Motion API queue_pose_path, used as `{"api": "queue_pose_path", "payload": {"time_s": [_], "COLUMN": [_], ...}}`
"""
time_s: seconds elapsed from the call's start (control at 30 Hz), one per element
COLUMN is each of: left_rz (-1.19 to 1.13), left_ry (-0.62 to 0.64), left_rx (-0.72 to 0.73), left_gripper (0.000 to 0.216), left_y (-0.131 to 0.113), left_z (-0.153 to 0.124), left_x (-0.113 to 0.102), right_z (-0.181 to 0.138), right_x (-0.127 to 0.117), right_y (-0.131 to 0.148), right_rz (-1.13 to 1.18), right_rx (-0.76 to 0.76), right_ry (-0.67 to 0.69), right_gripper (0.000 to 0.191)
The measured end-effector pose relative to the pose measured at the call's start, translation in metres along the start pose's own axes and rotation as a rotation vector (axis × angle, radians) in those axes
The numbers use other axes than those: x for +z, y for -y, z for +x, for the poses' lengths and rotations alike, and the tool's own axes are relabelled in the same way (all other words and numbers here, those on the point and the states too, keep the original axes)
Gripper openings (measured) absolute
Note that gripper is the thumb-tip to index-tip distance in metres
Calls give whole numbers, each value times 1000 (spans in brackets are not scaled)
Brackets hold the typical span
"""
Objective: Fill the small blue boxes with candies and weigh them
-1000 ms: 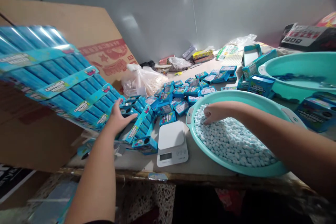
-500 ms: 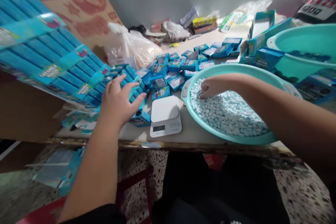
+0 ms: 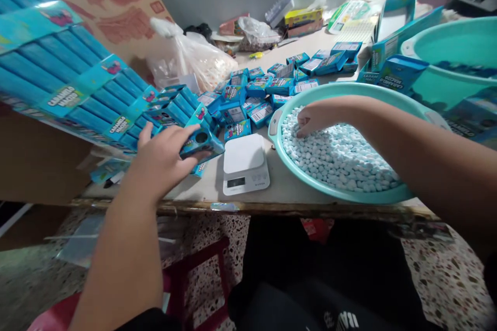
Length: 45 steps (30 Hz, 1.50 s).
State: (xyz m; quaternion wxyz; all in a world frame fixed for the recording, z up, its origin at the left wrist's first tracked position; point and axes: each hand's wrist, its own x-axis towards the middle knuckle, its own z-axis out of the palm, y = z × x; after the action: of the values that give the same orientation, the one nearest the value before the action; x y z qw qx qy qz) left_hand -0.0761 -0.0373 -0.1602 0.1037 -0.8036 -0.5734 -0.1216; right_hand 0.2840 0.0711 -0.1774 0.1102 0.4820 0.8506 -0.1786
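Note:
My left hand (image 3: 161, 160) is closed on a small blue candy box (image 3: 202, 143), held a little above the table just left of a white scale (image 3: 244, 164). My right hand (image 3: 315, 118) rests in a teal basin (image 3: 349, 197) full of pale blue candies (image 3: 337, 152), fingers curled down among them at the basin's far left side. What the fingers hold is hidden. Many more small blue boxes (image 3: 256, 95) lie scattered on the table behind the scale.
A slanted stack of long blue wrapped packs (image 3: 70, 88) leans at the left against brown cardboard (image 3: 116, 0). A second teal basin (image 3: 454, 62), open blue cartons (image 3: 399, 72) and plastic bags (image 3: 194, 59) stand further back. The table's front edge (image 3: 272, 208) is close.
My left hand has left the leaning stack, closed on a small blue box and lifted it toward the scale. My right hand stays in the candies. The view tilted down.

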Motion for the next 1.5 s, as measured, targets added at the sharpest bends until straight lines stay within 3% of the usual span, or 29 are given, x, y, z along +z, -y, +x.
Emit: {"api": "queue_pose_path", "payload": {"time_s": [0.1,0.2,0.27,0.33,0.4,0.5,0.6,0.7,0.83,1.0,1.17,1.27,1.37,1.5], "left_rz": [-103,-226,-351,-524,-704,-926,-1154,-1293,-1355,-1571,-1614,-1568,-1404,-745], "left_ry": [-29,48,32,-113,-314,-495,-436,-351,-335,-301,-248,-247,-442,-1084], "left_rx": [13,-13,-90,-190,-271,-392,-518,-519,-473,-524,-521,-503,-516,-721], "left_gripper": [57,59,80,109,121,107,87,77,79,83,92,86,61,31], "left_y": [-18,-28,-32,-33,-34,-35,-31,-23,-15,-14,-15,-16,-23,-39], "left_z": [13,19,16,7,-7,-29,-43,-45,-42,-43,-43,-41,-45,-92], "left_x": [7,36,55,71,85,108,134,150,152,146,146,144,138,135], "right_z": [1,6,9,11,10,5,-1,-2,1,3,0,0,1,2], "right_x": [1,3,3,2,1,1,5,9,9,4,-3,-8,-8,0], "right_y": [-2,-8,-13,-17,-17,-10,3,13,17,12,12,18,26,27], "right_rz": [9,33,52,80,111,119,105,100,98,129,178,162,57,-57], "right_rx": [17,21,-4,-31,-51,-91,-128,-94,-15,-34,-5,25,66,73], "right_ry": [0,-40,-111,-170,-166,-117,-124,-136,-123,-18,47,106,113,76], "right_gripper": [39,39,40,43,51,57,59,61,57,34,44,35,14,18]}}
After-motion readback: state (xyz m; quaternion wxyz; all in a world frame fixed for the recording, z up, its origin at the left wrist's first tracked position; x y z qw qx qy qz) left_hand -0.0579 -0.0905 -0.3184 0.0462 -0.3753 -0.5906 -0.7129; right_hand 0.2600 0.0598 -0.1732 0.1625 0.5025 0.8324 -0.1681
